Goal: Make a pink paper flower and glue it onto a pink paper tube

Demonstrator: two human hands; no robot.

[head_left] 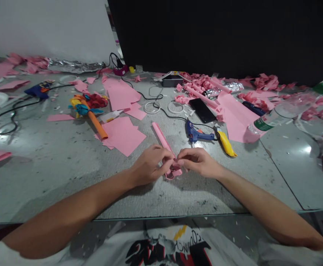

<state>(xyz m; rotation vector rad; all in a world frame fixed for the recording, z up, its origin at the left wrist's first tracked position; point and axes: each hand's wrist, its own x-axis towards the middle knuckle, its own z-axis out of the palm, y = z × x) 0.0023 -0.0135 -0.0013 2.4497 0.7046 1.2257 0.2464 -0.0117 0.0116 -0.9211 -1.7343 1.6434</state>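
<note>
A rolled pink paper tube lies on the table in front of me, its far end pointing away and slightly left. Crumpled, cut pink paper forms its near end. My left hand pinches this near end from the left, fingers curled. From the right, my right hand pinches the same paper, thumb and forefinger almost meeting the left fingertips. The exact spot gripped is partly hidden by the fingers. Beyond the right hand lies a blue glue gun, its nozzle end toward me.
Pink paper sheets and an orange tube with colourful paper petals lie to the left. On the right are a yellow object, a black phone and a tilted plastic bottle. White tape rings and black cords lie behind.
</note>
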